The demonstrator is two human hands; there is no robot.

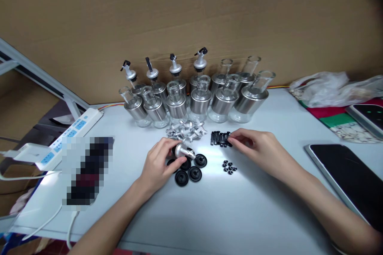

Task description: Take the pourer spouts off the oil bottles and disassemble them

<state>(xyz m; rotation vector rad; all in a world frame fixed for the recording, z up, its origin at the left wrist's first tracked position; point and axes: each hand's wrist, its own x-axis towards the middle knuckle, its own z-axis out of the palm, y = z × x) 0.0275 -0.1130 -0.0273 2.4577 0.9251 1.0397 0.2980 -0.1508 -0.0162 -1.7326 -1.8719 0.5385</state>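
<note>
My left hand (pixel 163 161) is closed round a silver pour spout (pixel 181 150) with a black base, tipped on its side above several round black stoppers (pixel 195 173). At the right edge of a pile of small black plastic flaps (pixel 220 138), my right hand (pixel 254 143) has thumb and forefinger pinched together on one flap, which the fingertips partly cover. Just behind my left hand lies a heap of silver spout parts (pixel 186 130). Several tiny black caps (pixel 229 167) sit in a cluster in front of the flap pile.
Glass bottles with steel sleeves (pixel 200 101) stand in two rows at the back; some back-row ones carry pour spouts (pixel 200 61). A power strip (pixel 72 137) and a pixelated area (pixel 89 171) are left. A dark-screened tablet (pixel 347 179) and plastic bag (pixel 326 89) lie right.
</note>
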